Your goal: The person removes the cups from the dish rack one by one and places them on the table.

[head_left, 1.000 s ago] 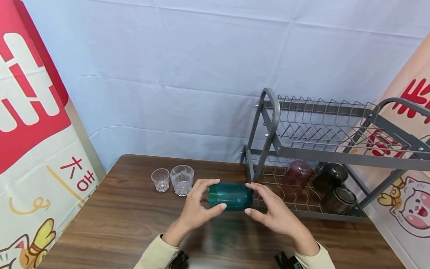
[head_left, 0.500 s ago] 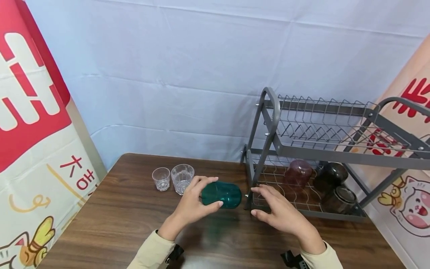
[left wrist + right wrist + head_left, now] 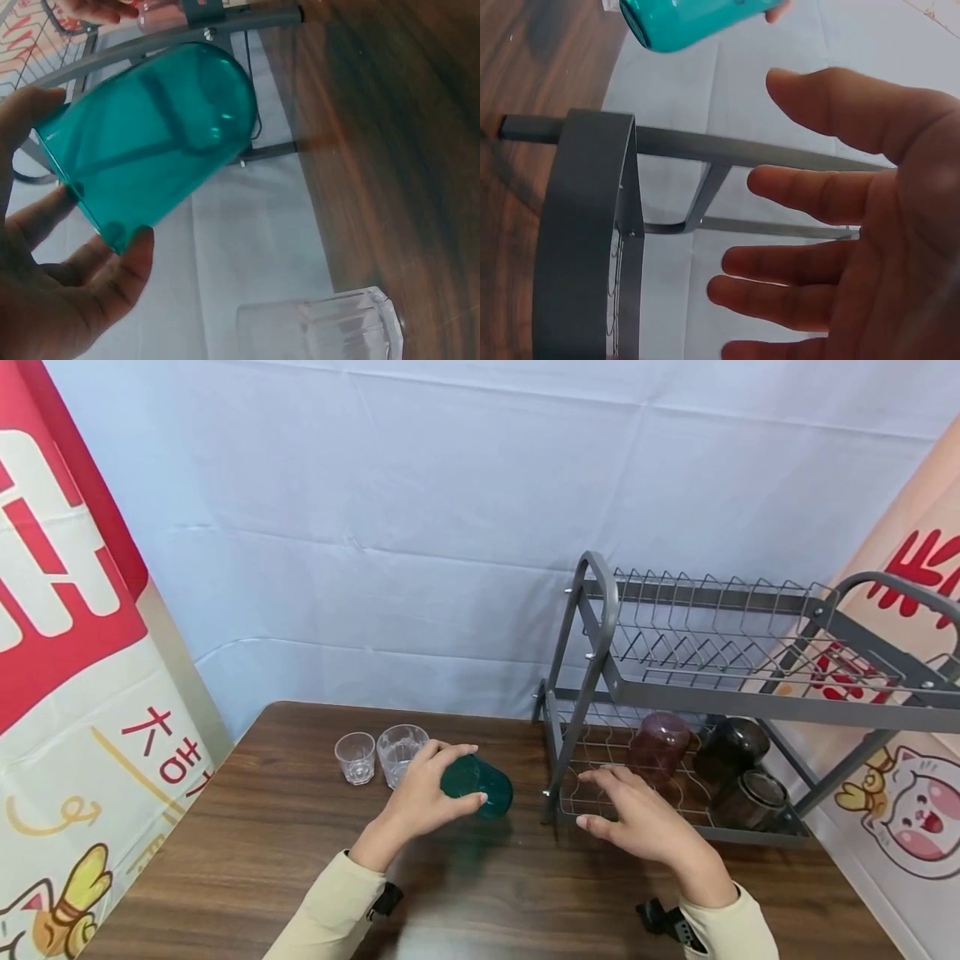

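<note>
A teal see-through glass (image 3: 495, 789) is held by my left hand (image 3: 423, 793), fingers and thumb around its rim end. In the left wrist view the glass (image 3: 157, 127) tilts, its rounded base pointing away from the palm and down toward the table. My right hand (image 3: 645, 814) is apart from it, fingers loosely spread and holding nothing, in front of the rack's lower shelf. The right wrist view shows that hand (image 3: 840, 217) with bare fingers and the teal glass (image 3: 690, 19) beyond the thumb.
Two clear glasses, a small one (image 3: 356, 758) and a larger one (image 3: 399, 750), stand on the wooden table (image 3: 285, 843) left of my left hand. On the right, a grey two-tier dish rack (image 3: 592, 668) holds a reddish glass (image 3: 660, 743) and dark glasses (image 3: 731, 750) on its lower shelf.
My right hand has let go of the teal glass and moved right. The left hand has carried the glass leftward and tipped its base end lower.
</note>
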Demonstrator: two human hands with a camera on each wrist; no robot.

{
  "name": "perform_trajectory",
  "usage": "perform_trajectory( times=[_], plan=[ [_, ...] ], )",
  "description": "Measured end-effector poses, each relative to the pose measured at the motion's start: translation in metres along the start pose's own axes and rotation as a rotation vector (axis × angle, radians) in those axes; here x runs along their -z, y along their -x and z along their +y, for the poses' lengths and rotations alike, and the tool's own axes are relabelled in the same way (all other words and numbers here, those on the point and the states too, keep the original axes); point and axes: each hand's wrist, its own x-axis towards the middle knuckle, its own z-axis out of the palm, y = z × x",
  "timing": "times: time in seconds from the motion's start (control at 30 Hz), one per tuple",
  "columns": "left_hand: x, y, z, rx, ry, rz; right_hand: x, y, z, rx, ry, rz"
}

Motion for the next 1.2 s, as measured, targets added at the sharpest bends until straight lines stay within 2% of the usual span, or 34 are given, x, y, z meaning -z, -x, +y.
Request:
perform_trajectory(
  times=[0.17, 0.27, 0.6, 0.93, 1.2],
  plan=[
    [0.002, -0.008, -0.004, 0.054, -0.037, -0.001, 0.006, -0.003, 0.007, -0.026, 0.040, 0.049],
    [0.003, -0.012, -0.007, 0.070, -0.074, -0.008, 0.010, -0.005, 0.011, -0.051, 0.068, 0.050],
    [0.009, -0.023, -0.011, 0.131, -0.179, -0.048, 0.016, -0.010, 0.019, -0.125, 0.123, -0.076],
    [0.007, -0.032, -0.011, 0.150, -0.206, -0.091, 0.028, -0.011, 0.018, -0.155, 0.142, -0.103],
    [0.006, -0.038, -0.016, 0.155, -0.234, -0.085, 0.038, -0.014, 0.023, -0.191, 0.142, -0.117]
  ],
)
